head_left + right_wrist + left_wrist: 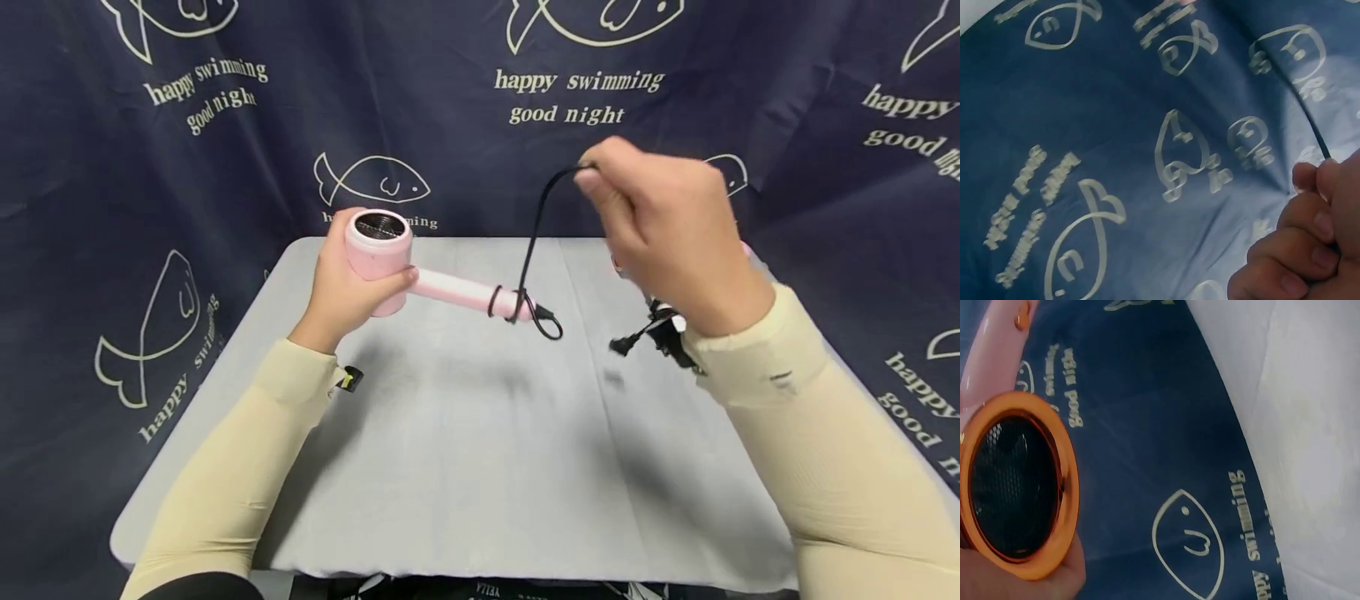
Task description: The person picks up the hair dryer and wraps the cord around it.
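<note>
My left hand (337,292) grips a pink hair dryer (457,287) round its barrel, above the left part of the table. The handle points right and slopes slightly down. Several turns of black cord (532,242) wrap the handle's end, with a small loop at its tip. From there the cord runs up to my right hand (671,229), which pinches it between thumb and forefinger. In the left wrist view the barrel shows an orange rim (1069,487) round a dark mesh. The right wrist view shows the cord (1305,106) taut-looking, leading into curled fingers (1300,234).
Below is a table (465,467) with a light grey cover. A black plug-like end (622,345) hangs by the right wrist, beside a black bundle (667,329). Bits of pink show behind the right hand. A dark blue curtain (465,83) printed with fish surrounds the table.
</note>
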A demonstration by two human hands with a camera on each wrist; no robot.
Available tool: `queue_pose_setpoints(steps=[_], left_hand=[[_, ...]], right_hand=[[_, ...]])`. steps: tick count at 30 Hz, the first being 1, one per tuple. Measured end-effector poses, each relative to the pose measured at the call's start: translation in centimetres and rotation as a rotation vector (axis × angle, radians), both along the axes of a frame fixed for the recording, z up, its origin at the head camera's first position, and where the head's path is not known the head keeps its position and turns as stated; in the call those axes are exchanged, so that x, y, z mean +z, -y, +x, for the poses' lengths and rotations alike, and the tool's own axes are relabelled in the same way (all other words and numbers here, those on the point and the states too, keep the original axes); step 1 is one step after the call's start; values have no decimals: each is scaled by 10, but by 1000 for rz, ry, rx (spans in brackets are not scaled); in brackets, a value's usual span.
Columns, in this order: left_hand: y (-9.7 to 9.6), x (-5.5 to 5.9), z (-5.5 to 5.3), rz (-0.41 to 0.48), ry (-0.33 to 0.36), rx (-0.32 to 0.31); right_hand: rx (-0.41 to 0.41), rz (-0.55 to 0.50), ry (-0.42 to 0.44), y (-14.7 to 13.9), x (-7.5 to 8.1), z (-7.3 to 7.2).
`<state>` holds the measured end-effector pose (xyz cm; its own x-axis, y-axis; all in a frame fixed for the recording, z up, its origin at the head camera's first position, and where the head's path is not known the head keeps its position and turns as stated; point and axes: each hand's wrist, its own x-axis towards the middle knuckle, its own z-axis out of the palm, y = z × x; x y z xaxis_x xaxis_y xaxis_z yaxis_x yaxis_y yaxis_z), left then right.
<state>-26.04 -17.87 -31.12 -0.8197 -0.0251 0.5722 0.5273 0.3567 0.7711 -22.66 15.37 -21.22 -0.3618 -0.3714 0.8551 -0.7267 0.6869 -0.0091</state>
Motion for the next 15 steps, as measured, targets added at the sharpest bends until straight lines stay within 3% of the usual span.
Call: queue_pose_setpoints(steps=[4,8,11,15], left_hand=[[-2,1,11,27,13,-85],[2,0,14,89,17,-161],[4,1,11,137,2,-232],[0,9,13,182,3,-307]], right_hand=[[-150,-115,131,-9,0,-28],[-241,-205,279,-13,-13,-55],[-273,-149,396,-13,-27,-67],[-271,12,576,-8,-52,-72]])
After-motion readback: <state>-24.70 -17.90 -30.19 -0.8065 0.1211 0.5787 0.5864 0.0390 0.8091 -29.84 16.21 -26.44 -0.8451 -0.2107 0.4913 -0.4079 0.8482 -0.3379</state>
